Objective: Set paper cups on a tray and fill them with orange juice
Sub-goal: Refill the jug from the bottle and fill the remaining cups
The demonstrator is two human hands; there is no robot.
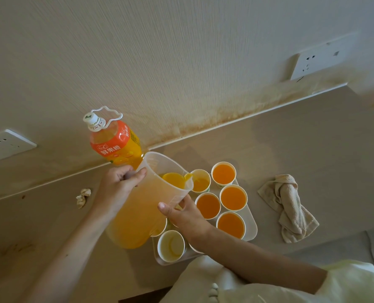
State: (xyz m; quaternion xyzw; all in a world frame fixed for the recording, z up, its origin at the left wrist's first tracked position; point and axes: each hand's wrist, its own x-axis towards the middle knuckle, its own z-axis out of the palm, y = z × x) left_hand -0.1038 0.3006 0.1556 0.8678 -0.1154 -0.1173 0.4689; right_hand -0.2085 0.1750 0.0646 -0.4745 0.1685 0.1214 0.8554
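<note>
**1. Cup under the spout** (201, 182): paper cup at the back-left corner of the tray (253, 228), part filled.

**2. Jug** (138, 215): translucent plastic, well stocked with orange juice. It is tipped, with its base low and toward the person and its spout (188, 177) high and away, over item 1. The long axis runs near-left to far-right.

**3. Left hand** (118, 186): fingers wrapped round the jug's handle at the rim.

**4. Right hand** (181, 214): thumb and fingers clasp the jug wall just below the spout, steadying the tilt.

**5. Full cups** (233, 197): 4, grouped on the tray's right half, close together.

**6. Near-empty cup** (171, 246): at the tray's front edge, just beside the jug's base. At least 1 more cup is hidden under the jug and right wrist, fill unknown.

**Judgement:** the unfilled cups lie toward the person, behind the spout. The next pour probably needs the jug levelled and drawn back along its own axis, and the right hand is the nearer guide.

**7. Surroundings:** juice bottle (114, 142) behind the jug, a crumpled cloth (288, 206) right of the tray, a paper wad (83, 196) to the left, and 2 wall sockets (7, 145).
</note>
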